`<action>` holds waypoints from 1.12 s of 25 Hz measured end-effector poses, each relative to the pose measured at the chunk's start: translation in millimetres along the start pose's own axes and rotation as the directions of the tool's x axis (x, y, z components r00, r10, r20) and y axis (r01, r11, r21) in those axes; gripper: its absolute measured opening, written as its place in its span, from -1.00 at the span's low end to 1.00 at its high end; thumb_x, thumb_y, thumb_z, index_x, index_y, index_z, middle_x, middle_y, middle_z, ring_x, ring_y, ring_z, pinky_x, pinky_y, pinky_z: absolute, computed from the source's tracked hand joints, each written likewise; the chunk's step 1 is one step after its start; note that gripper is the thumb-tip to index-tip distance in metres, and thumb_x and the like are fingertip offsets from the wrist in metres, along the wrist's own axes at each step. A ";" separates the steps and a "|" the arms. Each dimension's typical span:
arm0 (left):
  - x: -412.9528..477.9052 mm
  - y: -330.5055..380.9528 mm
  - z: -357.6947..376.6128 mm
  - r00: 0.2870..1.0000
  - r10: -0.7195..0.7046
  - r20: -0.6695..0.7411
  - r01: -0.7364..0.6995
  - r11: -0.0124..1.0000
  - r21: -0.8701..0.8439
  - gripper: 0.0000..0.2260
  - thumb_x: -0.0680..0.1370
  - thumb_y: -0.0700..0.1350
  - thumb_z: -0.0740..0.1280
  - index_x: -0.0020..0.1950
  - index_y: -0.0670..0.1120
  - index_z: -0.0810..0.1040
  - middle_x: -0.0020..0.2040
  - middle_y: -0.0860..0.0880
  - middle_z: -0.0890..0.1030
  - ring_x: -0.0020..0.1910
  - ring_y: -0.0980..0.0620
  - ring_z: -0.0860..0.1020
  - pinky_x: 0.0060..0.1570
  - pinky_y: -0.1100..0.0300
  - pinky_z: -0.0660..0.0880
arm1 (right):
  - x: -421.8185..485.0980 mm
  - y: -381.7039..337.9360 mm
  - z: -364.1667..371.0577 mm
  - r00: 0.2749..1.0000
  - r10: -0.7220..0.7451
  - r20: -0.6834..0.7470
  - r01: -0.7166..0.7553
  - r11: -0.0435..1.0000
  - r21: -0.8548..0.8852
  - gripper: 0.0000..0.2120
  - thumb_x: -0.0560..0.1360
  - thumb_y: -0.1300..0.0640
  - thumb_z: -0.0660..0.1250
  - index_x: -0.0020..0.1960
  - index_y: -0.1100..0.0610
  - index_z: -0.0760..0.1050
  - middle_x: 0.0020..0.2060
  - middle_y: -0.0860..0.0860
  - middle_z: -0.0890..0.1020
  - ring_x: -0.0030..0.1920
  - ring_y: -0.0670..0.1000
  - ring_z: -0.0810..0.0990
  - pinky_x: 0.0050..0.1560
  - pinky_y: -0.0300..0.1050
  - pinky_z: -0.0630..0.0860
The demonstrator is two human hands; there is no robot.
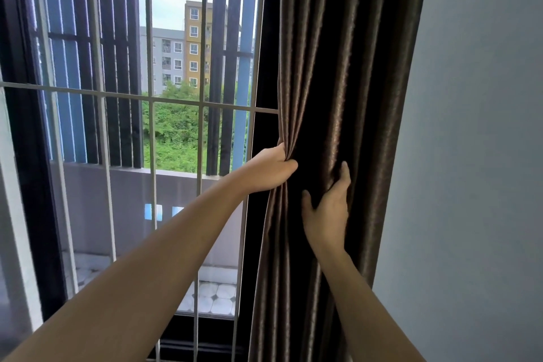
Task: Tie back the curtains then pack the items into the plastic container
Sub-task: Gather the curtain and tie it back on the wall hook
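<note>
The dark brown curtain (346,67) hangs bunched between the window bars (151,97) and the grey wall (476,156). The left hand (271,169) squeezes its edge tight. The right hand (327,214) lies flat on the folds, holding nothing. Green bushes (176,132) show outside.

Curtain (338,67) between window bars (88,92) and wall (470,156).

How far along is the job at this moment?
Done: the dark brown pleated fabric curtain is drawn aside, right of the barred window. In hand: the left hand grips its bunched edge; the right hand touches the folds. Left: tying it, then all the packing.
</note>
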State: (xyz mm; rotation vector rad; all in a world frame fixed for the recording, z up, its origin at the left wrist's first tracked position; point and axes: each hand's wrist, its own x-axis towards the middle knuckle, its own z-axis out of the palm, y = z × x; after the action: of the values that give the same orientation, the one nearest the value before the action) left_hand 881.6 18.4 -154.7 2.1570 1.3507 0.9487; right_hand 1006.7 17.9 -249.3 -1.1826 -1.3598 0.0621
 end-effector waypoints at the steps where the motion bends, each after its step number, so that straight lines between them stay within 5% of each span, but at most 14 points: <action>1: 0.0 -0.7 0.5 1.000 0.004 -0.001 -0.004 1.000 -0.008 -0.73 0.54 -0.15 0.12 0.16 -0.27 0.36 -0.01 -0.09 0.52 -0.17 -0.06 0.50 -0.25 0.17 0.30 | 1.6 -0.1 -1.0 0.997 0.056 0.059 -0.056 0.998 -0.003 -0.34 0.51 0.30 0.30 0.49 0.10 0.05 0.30 0.12 0.48 0.25 0.07 0.52 0.26 0.05 0.48; 4: 2.2 -4.4 0.1 1.000 -0.005 -0.015 0.005 0.999 -0.034 -0.84 0.54 -0.14 0.11 0.06 -0.13 0.39 -0.22 -0.02 0.47 -0.27 0.03 0.42 -0.25 0.17 0.33 | -18.7 10.1 -1.9 0.982 -0.018 0.188 0.025 0.999 -0.037 -0.61 0.53 0.30 0.26 0.34 0.13 0.38 0.07 0.04 0.64 0.00 -0.05 0.64 0.13 -0.10 0.56; 7: 1.4 -3.2 -0.3 1.000 -0.008 -0.029 0.006 0.998 -0.055 -0.76 0.55 -0.14 0.08 0.17 -0.09 0.40 -0.17 -0.05 0.51 -0.23 0.04 0.45 -0.23 0.18 0.37 | -46.0 20.1 0.1 0.960 -0.078 0.270 0.084 0.996 -0.011 -0.68 0.53 0.25 0.28 0.28 0.14 0.47 -0.02 0.02 0.68 -0.13 -0.13 0.64 0.05 -0.28 0.54; 9: -0.1 2.5 3.7 1.000 -0.001 -0.024 0.000 0.998 -0.063 -0.75 0.56 -0.16 0.08 0.20 -0.13 0.40 -0.03 -0.16 0.53 -0.26 0.05 0.45 -0.30 0.22 0.31 | -50.7 25.8 1.4 0.951 -0.066 0.301 0.077 0.997 -0.026 -0.65 0.54 0.26 0.25 0.33 0.16 0.43 0.03 0.05 0.66 -0.05 -0.08 0.64 0.13 -0.34 0.49; 12: -0.3 8.4 9.0 1.000 0.003 -0.031 -0.005 0.997 -0.071 -0.73 0.54 -0.18 0.10 0.18 -0.27 0.38 0.07 -0.23 0.51 -0.02 -0.11 0.51 -0.31 0.25 0.29 | -48.8 29.8 1.6 0.936 -0.016 0.353 0.042 0.997 -0.066 -0.60 0.56 0.30 0.21 0.39 0.16 0.36 0.15 0.07 0.60 0.13 -0.04 0.59 0.17 -0.51 0.30; 16: 2.4 6.6 12.1 0.998 0.052 -0.044 -0.055 0.996 -0.065 -0.83 0.45 0.04 0.27 -0.11 -0.05 0.47 -0.20 0.02 0.51 -0.18 0.01 0.52 -0.16 0.22 0.42 | -52.7 30.5 -4.5 0.909 -0.113 0.402 0.158 0.984 -0.080 -0.62 0.53 0.21 0.26 0.34 0.15 0.43 0.28 0.07 0.50 0.31 0.00 0.45 0.37 -0.27 0.29; 19: 6.0 5.7 14.1 0.990 0.072 -0.119 -0.063 0.995 0.080 -0.79 0.49 -0.08 0.29 -0.28 -0.10 0.34 -0.29 -0.04 0.45 -0.35 -0.02 0.45 -0.40 0.27 0.38 | -45.6 28.1 -8.9 0.954 -0.301 0.007 0.293 0.921 -0.256 -0.69 0.45 -0.01 0.33 0.17 0.01 0.54 0.40 0.12 0.29 0.46 0.02 0.17 0.46 0.09 0.08; 21: 3.8 8.9 13.8 0.991 0.067 -0.119 -0.061 0.996 0.058 -0.76 0.53 -0.16 0.24 -0.33 -0.11 0.31 -0.35 -0.03 0.38 -0.46 0.05 0.34 -0.56 0.39 0.27 | -30.7 20.3 -12.0 0.949 -0.260 -0.178 0.228 0.956 -0.184 -0.57 0.43 0.10 0.40 0.27 0.02 0.39 0.45 0.15 0.15 0.48 0.04 0.10 0.44 0.14 0.18; 25: 1.4 11.3 14.0 0.993 0.065 -0.094 -0.064 0.998 0.012 -0.76 0.56 -0.20 0.19 -0.32 -0.13 0.32 -0.39 0.01 0.32 -0.49 0.11 0.29 -0.61 0.46 0.22 | 0.7 10.7 -16.1 1.000 -0.011 -0.006 0.011 1.000 -0.029 -0.23 0.48 0.34 0.33 0.51 0.09 -0.04 0.37 0.18 0.38 0.30 0.11 0.48 0.26 0.06 0.48; 28: 4.7 7.6 15.2 0.995 0.059 -0.085 -0.061 0.998 -0.017 -0.87 0.56 -0.17 0.16 -0.19 -0.09 0.36 -0.29 -0.01 0.42 -0.41 0.08 0.40 -0.43 0.31 0.32 | -6.1 19.2 -16.8 0.984 0.017 0.176 -0.017 1.000 -0.001 -0.43 0.51 0.36 0.26 0.45 0.07 0.20 0.20 0.08 0.56 0.12 0.02 0.60 0.18 0.04 0.54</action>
State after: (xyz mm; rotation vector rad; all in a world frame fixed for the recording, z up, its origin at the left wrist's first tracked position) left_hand 898.8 19.4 -158.4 2.1762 1.3162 1.0831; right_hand 1028.7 12.8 -262.6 -1.2106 -1.5038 0.1827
